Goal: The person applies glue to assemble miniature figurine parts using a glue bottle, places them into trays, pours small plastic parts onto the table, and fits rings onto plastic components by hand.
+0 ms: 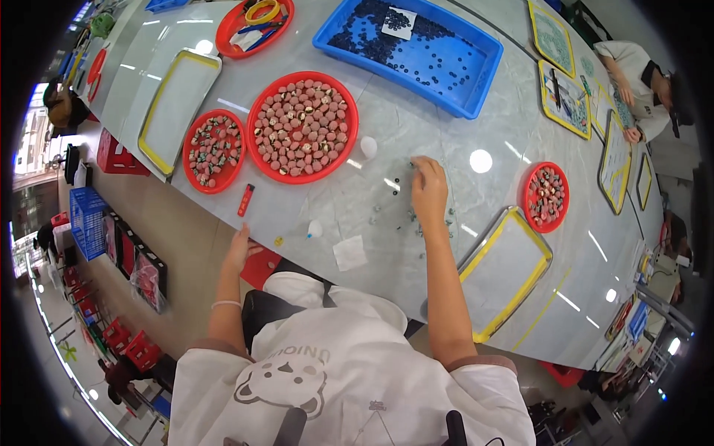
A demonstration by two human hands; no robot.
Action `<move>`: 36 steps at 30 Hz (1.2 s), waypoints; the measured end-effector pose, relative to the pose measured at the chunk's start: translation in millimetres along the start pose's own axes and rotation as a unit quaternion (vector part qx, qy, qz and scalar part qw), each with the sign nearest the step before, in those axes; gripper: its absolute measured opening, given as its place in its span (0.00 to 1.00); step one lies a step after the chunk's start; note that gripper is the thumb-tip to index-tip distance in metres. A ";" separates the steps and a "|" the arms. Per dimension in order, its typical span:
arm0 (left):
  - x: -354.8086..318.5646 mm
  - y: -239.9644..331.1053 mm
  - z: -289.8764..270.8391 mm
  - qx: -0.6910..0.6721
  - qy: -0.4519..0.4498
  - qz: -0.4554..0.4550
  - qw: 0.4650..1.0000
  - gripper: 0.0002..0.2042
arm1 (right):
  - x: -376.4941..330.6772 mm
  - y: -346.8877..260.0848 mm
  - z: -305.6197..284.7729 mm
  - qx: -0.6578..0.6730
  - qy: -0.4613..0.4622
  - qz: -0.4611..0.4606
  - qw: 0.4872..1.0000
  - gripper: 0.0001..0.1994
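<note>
Right hand [429, 187] is stretched out over the grey table [416, 134], fingers curled narrow and pinched down near its far tip, right among a loose scatter of small dark parts [387, 199]; too small to tell if one is actually between the fingertips. The scatter lies just left of and under that hand, some pieces touching or almost touching the fingers, a few trailing back toward the body along the forearm. No long axis readable on these bits, they look like tiny beads or buttons. Left hand [239, 247] rests at the near table edge, fingers loosely folded over the rim, holding nothing that shows, well apart from the scatter, so the right hand is clearly the nearer one. A small red stick [245, 200] lies on the table just beyond the left hand, long axis running away from the body. Beyond the scatter to the left sits a big red round tray [349, 111] full of pinkish pieces, a smaller red tray [190, 145] beside it. A white paper square [349, 253] lies near the table edge between the two arms. To the right of the forearm is an empty yellow-rimmed tray [543, 256], and past it a small red dish [529, 204]. A blue bin [476, 97] of dark parts stands further off. Another person's sleeve [632, 63] shows at the far right.
</note>
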State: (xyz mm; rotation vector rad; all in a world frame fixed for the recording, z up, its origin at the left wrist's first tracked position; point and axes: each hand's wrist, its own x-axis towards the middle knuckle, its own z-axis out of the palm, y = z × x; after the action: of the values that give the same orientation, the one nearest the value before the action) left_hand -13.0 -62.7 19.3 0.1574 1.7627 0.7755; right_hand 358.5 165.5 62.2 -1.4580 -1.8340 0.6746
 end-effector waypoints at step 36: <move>-4.3 3.6 7.9 0.081 0.060 0.006 0.995 0.28 | 99.3 -4.1 51.6 -0.246 -0.308 -0.376 0.839 0.25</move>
State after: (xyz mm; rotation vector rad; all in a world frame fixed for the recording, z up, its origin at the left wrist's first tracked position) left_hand -5.5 -58.7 23.7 0.2338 1.9413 0.6610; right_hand 302.7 262.1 52.3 -0.6475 -2.9987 0.2690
